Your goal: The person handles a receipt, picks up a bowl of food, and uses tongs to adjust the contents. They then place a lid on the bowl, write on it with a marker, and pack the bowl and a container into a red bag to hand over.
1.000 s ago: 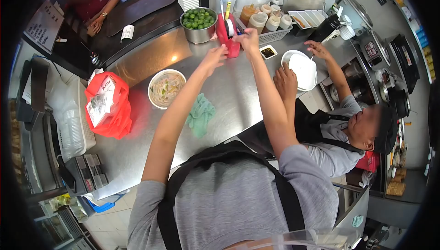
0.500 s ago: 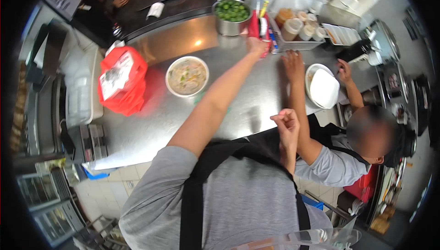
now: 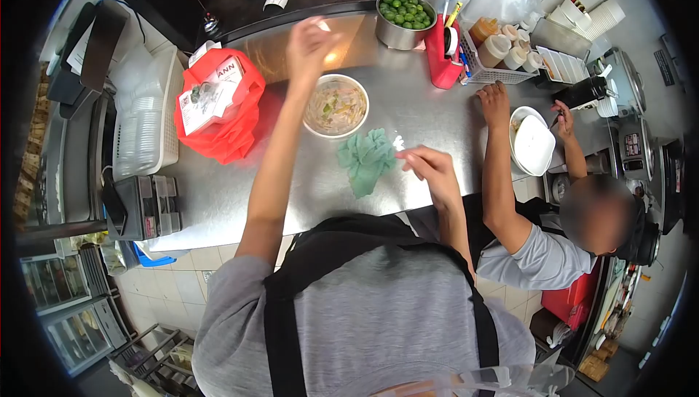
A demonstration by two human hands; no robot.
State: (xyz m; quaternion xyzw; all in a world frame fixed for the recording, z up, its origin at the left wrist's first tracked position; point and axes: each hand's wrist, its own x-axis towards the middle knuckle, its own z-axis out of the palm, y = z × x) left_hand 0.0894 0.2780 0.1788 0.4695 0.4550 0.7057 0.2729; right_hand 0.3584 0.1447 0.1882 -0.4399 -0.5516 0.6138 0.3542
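Note:
My left hand (image 3: 309, 49) is raised above the back of the steel counter (image 3: 284, 186), beyond a white bowl (image 3: 336, 106) of noodle-like food in broth. It is blurred, so its grip cannot be made out. My right hand (image 3: 432, 169) hovers at the counter's front with thumb and fingertips pinched together; anything between them is too small to name. Just left of those fingers lies a crumpled green cloth (image 3: 366, 162), with a small white scrap (image 3: 398, 143) beside it. A red holder (image 3: 442, 55) with pens and a marker stands at the back.
On the left are a red plastic bag (image 3: 222, 131) with papers and a bin of clear containers (image 3: 138, 135). Behind stand a pot of green limes (image 3: 404, 15) and a sauce-bottle basket (image 3: 502, 73). At right, a co-worker's hands (image 3: 495, 104) flank a white bowl (image 3: 535, 146).
My left hand has left the red holder and swung left, past the bowl. My right hand has moved slightly forward and left. The green cloth, mostly hidden before, now shows.

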